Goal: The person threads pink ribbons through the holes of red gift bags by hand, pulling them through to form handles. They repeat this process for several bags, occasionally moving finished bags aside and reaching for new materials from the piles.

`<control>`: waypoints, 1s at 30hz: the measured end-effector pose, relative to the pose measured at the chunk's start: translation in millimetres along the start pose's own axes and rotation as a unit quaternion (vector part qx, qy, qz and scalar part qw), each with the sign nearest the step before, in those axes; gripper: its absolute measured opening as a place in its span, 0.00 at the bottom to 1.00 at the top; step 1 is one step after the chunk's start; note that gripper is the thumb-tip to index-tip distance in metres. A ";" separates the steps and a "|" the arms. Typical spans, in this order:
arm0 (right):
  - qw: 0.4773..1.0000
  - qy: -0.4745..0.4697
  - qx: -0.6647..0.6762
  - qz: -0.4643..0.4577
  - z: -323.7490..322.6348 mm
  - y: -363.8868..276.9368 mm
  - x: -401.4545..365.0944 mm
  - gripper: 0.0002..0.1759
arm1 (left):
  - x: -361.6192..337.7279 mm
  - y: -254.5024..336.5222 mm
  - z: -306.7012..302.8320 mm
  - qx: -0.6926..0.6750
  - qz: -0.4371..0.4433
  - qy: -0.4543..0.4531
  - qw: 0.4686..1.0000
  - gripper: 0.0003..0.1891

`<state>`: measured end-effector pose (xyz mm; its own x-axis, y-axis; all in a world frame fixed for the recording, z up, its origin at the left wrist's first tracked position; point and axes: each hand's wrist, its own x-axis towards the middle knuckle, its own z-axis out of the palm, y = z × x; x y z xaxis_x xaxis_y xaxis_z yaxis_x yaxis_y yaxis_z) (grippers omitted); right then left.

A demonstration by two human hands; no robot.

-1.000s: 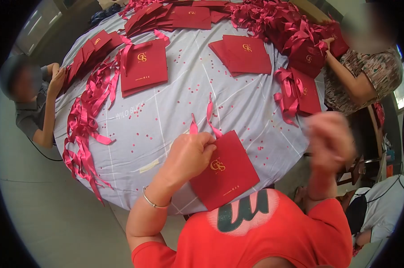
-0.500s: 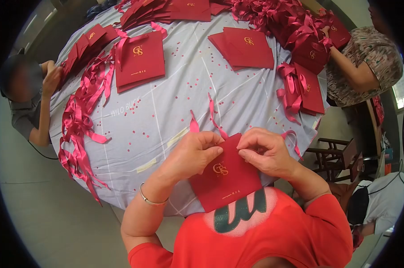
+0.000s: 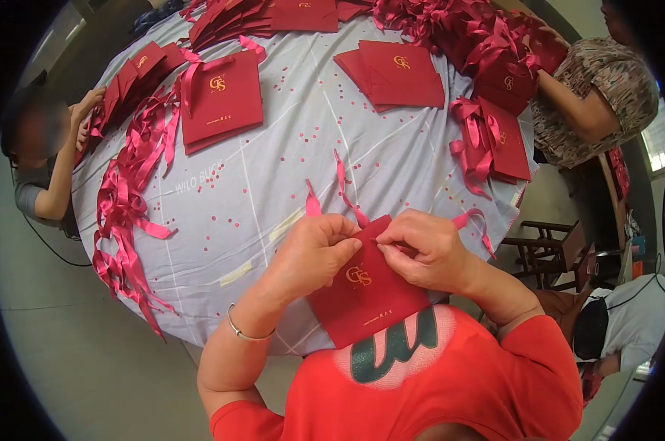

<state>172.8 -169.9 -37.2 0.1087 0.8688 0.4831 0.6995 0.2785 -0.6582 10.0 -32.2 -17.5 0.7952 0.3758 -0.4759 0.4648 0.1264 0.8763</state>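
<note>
A dark red paper bag (image 3: 380, 298) with gold lettering lies tilted at the table's near edge, against my red shirt. My left hand (image 3: 321, 253) is closed on its upper left edge, thumb in front. Pink ribbon (image 3: 341, 180) sticks out beyond that hand onto the cloth. At the bag's upper front, the thumb and forefinger of my right hand (image 3: 428, 250) are pinched together. What lies between those fingertips is too small to make out. Another length of pink ribbon (image 3: 476, 218) comes out from behind my right hand and curls down to the right.
Red bags with ribbons (image 3: 222, 99) lie at the left, and more bags (image 3: 402, 73) sit farther back. Loose ribbons (image 3: 126, 213) hang over the left edge. Pink dots dot the cloth (image 3: 273, 176). One person (image 3: 42, 162) sits left, another (image 3: 597, 95) right, both handling bags.
My right hand has shifted slightly left along the bag, its fingertips now lower on the front. My left hand keeps its hold. The person at the left has moved their hands.
</note>
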 end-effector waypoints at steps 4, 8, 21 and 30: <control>0.998 -0.035 -0.047 -0.021 -3.3 -4.9 2.2 0.10 | -1.2 0.9 2.5 0.001 0.009 0.016 1.000 0.08; 0.987 -0.067 -0.135 -0.051 -3.5 -10.7 4.8 0.10 | -0.8 -0.7 3.4 0.016 0.027 0.026 0.999 0.08; 0.977 -0.164 -0.077 0.114 0.8 -16.3 34.5 0.03 | -1.6 -4.0 4.9 0.058 0.013 0.071 0.996 0.07; 0.957 -0.238 0.098 0.130 -26.7 0.4 48.7 0.09 | -6.6 -13.6 14.2 0.207 0.218 0.122 0.946 0.10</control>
<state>197.2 -138.4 1.5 -0.1058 0.9944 0.0010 0.5409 0.0584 -0.8391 4.0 -49.5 -27.3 0.8561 0.5168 -0.0010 0.2671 -0.4409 0.8569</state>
